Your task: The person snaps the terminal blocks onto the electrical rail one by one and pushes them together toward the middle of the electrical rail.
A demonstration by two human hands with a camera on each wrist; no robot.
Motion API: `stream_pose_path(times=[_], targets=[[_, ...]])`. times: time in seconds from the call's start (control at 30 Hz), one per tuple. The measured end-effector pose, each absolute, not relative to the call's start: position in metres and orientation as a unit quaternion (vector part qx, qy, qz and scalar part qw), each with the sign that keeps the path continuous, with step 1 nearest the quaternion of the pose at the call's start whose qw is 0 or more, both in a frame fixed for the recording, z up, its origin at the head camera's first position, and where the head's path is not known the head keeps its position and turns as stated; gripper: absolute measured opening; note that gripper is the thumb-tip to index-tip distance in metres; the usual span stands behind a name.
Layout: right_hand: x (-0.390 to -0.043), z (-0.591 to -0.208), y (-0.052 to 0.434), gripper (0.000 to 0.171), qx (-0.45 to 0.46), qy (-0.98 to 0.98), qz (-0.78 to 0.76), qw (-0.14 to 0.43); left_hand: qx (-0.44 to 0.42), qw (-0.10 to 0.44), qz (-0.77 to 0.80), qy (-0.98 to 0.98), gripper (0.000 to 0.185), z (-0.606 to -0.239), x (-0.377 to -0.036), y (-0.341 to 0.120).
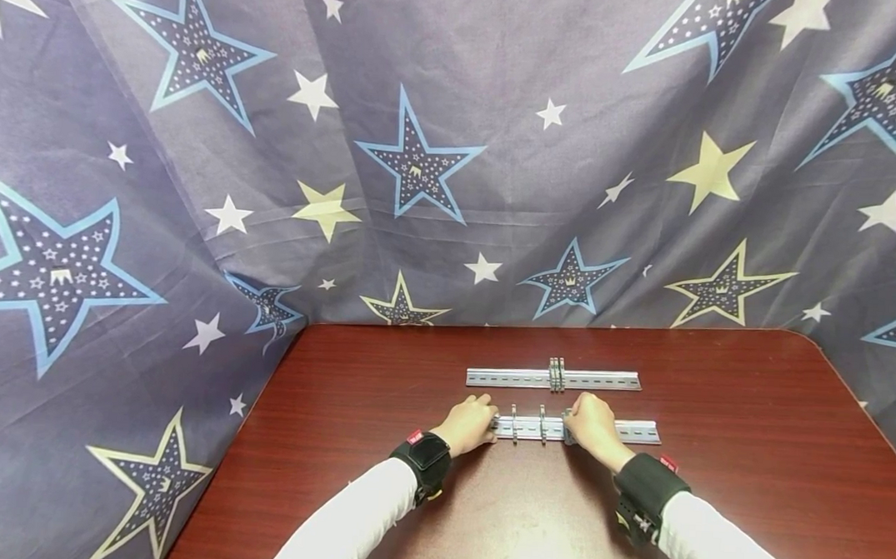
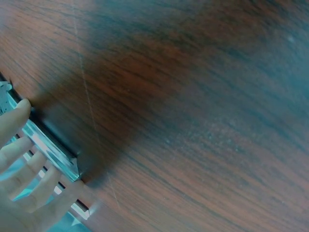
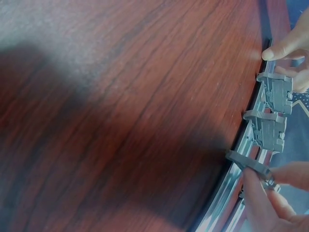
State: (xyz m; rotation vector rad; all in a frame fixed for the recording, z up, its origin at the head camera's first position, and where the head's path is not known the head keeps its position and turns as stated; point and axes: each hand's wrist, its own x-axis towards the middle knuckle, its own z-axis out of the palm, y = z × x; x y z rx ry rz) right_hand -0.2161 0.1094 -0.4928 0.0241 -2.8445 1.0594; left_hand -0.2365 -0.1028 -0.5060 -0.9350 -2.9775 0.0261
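Hands both work the near rail point(image 1: 577, 429) at 6 o'clock on the worktop point(image 1: 748, 459): left hand point(image 1: 470, 423) clenched on its end, right hand point(image 1: 594, 421) pinching a grey clip point(image 3: 248, 164). Probably best to slide it squarely, keeping that rail pinned.

I count two slotted metal DIN rails on the table: the far rail point(image 1: 552, 378) and the near rail point(image 1: 636, 432). On the far one I see a pack of three grey clip-on terminal blocks point(image 1: 556, 374), pressed together. On the near one I count four grey blocks: two free-standing ones point(image 1: 528, 423) in the middle, and one at each of my two hands, left hand point(image 1: 471, 423) and right hand point(image 1: 593, 423).
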Motion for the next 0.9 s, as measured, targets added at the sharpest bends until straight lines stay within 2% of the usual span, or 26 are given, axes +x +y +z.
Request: stream_pose_path(times=[0.4,0.57,0.77,0.9], targets=[[-0.221,-0.494,0.105,0.029,0.013,-0.945,0.321,0.062,-0.298,0.009,0.010,-0.955,0.029,-0.506,-0.236,-0.103],[-0.222,-0.491,0.103,0.026,0.019,-0.949,0.306,0.069,-0.299,0.010,0.013,-0.954,0.030,-0.505,-0.236,-0.103],[-0.225,-0.489,0.102,0.015,0.010,-0.954,0.296,0.049,-0.299,0.008,0.008,-0.954,0.030,-0.507,-0.238,-0.103],[-0.227,-0.489,0.100,0.017,0.002,-0.957,0.287,0.040,-0.300,0.008,0.008,-0.954,0.031,-0.509,-0.239,-0.103]])
